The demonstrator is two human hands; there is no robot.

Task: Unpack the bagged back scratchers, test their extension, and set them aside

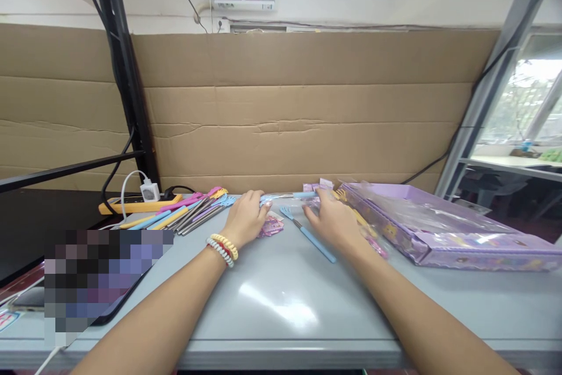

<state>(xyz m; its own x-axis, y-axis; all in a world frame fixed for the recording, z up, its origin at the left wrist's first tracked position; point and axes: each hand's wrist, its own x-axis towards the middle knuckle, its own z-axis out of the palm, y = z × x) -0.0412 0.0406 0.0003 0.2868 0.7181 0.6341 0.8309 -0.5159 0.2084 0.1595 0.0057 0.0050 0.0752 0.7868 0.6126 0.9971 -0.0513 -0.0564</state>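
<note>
Both my hands reach to the far middle of a grey table [281, 305]. My left hand [246, 215], with bead bracelets on its wrist, has its fingers curled over one end of a blue-handled back scratcher [287, 195] in clear wrap. My right hand [330, 217] is closed on the other end of that clear wrap. A second blue back scratcher [307, 234] lies loose between my hands. A small pink printed card [271, 226] lies under my left fingers.
A pile of coloured back scratchers [188, 211] lies left of my left hand. A shallow purple box [439, 229] covered in plastic sits at the right. A yellow power strip with a white charger [149, 192] lies at the back left. A cardboard wall stands behind.
</note>
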